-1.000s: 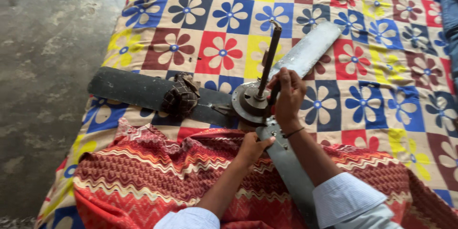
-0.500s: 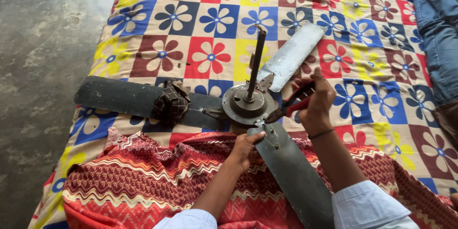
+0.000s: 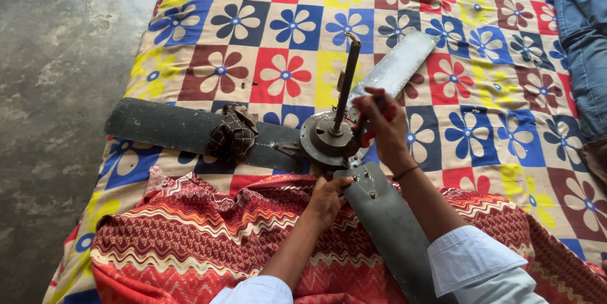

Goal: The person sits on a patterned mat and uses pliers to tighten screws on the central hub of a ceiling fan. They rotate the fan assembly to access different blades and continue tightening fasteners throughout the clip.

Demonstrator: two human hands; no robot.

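Observation:
A dusty ceiling fan lies on a flowered patchwork sheet (image 3: 190, 25). Its round hub (image 3: 325, 139) carries an upright down rod (image 3: 346, 82) and three blades. My right hand (image 3: 382, 124) is closed on red-handled pliers (image 3: 373, 128), pressed to the hub's right side. My left hand (image 3: 329, 195) grips the root of the near blade (image 3: 386, 222), just below the hub. The left blade (image 3: 164, 128) has a crumpled dark cloth (image 3: 232, 133) lying on it. The far blade (image 3: 398, 67) points up and right.
A red zigzag-patterned cloth (image 3: 208, 234) covers the near part of the bed under my arms. Bare concrete floor (image 3: 57, 89) lies to the left. A person's leg in blue jeans (image 3: 585, 44) rests at the upper right edge.
My right hand has swung the pliers from out on the right back in against the hub. The left hand stays at the near blade's root. The view has shifted slightly.

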